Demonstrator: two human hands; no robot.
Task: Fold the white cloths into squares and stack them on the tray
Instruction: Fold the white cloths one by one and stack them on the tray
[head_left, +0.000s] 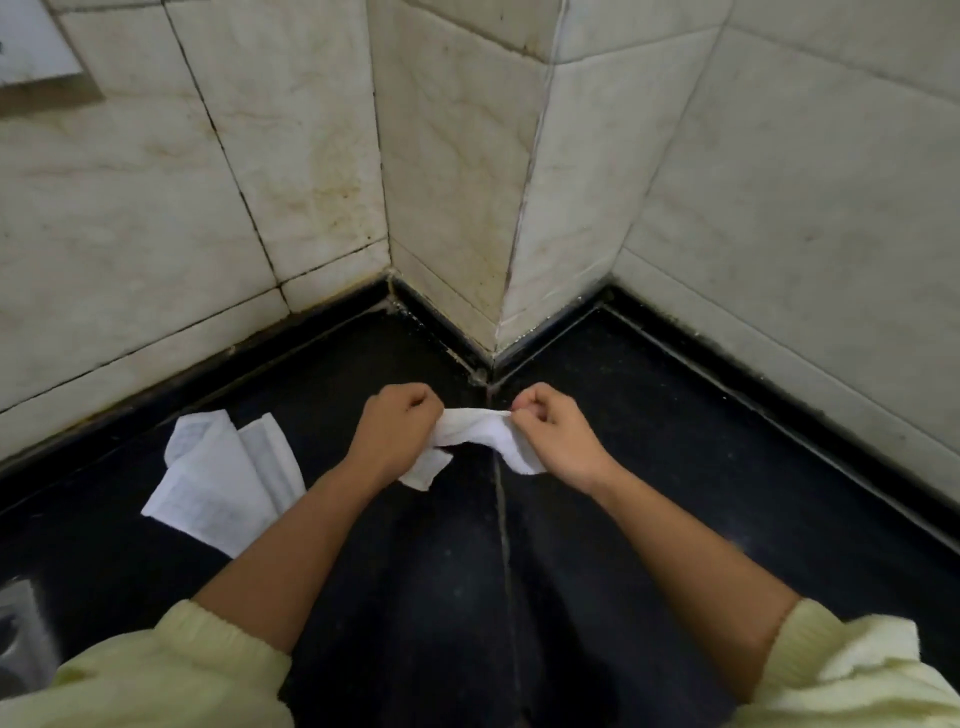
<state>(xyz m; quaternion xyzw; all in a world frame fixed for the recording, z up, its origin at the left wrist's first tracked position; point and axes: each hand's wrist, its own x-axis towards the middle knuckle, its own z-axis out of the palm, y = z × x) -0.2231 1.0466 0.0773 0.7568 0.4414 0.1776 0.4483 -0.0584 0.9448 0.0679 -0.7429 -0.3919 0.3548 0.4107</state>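
Note:
A small white cloth (475, 430) hangs stretched between my two hands, just above the black counter (649, 467). My left hand (395, 423) pinches its left top edge, my right hand (550, 428) its right top edge. The cloth sags in the middle and two corners droop below the hands. A second white cloth (223, 480) lies loosely folded and rumpled on the counter to the left of my left forearm. No tray is in view.
Pale tiled walls (457, 182) jut out as a corner right behind my hands. A seam (506, 545) runs down the counter between my arms. A metal object (21, 634) shows at the lower left edge.

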